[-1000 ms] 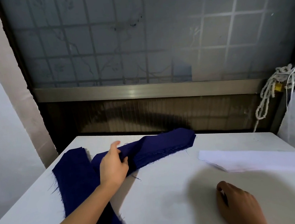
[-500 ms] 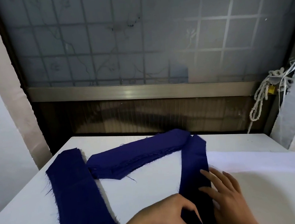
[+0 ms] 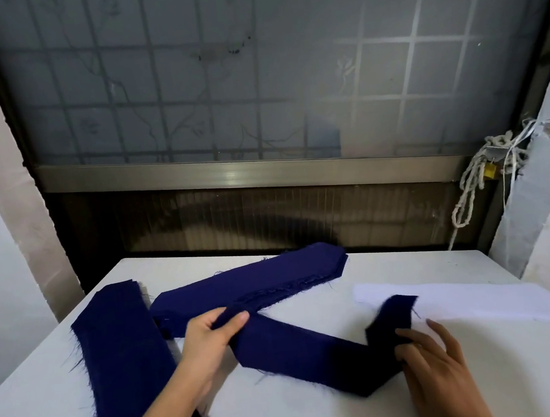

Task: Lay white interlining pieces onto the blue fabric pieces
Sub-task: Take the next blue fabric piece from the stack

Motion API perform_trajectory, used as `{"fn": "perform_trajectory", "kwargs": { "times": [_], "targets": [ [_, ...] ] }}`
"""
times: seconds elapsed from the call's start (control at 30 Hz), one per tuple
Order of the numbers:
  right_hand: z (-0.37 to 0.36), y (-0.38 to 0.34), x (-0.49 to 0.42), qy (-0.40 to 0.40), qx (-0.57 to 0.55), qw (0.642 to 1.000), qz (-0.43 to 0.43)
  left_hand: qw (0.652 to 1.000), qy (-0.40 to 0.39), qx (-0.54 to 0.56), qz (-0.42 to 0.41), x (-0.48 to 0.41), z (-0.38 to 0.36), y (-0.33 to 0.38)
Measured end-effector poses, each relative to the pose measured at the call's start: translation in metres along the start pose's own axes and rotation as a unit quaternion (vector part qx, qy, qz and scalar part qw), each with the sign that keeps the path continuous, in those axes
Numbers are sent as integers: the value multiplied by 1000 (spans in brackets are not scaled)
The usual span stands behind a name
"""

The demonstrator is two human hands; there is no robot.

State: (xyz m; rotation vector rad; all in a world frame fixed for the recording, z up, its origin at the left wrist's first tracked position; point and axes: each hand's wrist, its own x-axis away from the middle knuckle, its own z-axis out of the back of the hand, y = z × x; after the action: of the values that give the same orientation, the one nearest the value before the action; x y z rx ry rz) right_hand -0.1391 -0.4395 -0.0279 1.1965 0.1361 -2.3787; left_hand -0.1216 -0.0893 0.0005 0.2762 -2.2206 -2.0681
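A dark blue fabric strip (image 3: pixel 299 349) lies bent across the middle of the white table (image 3: pixel 301 415). My left hand (image 3: pixel 211 337) pinches its left end between thumb and fingers. My right hand (image 3: pixel 437 363) holds the strip near its folded right part, whose short end (image 3: pixel 392 314) stands up. A stack of blue strips (image 3: pixel 250 287) lies behind, and a long blue piece (image 3: pixel 120 361) lies at the left. White interlining (image 3: pixel 474 300) rests flat at the right, partly behind the raised blue end.
A frosted window with a metal sill (image 3: pixel 247 171) rises behind the table. A knotted white rope (image 3: pixel 473 177) hangs at the right by a pale wall. The table's far edge runs just behind the blue stack.
The blue strip that stood lengthwise under both hands now stretches sideways; my left hand moved left and up with its end, my right hand shifted right, and the interlining's left end shows.
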Motion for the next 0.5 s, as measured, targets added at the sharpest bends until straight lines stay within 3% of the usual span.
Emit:
{"fn": "perform_trajectory", "kwargs": {
  "times": [0.17, 0.33, 0.5],
  "targets": [
    [13, 30, 13, 47, 47, 992, -111, 989, 136, -45, -48, -2, 3, -17],
    [29, 35, 15, 58, 3, 946, -320, 981, 181, -54, -38, -4, 5, -21],
    [31, 33, 10, 51, -45, 912, -405, 971, 211, -108, -20, -6, 7, -24]
  ]
}}
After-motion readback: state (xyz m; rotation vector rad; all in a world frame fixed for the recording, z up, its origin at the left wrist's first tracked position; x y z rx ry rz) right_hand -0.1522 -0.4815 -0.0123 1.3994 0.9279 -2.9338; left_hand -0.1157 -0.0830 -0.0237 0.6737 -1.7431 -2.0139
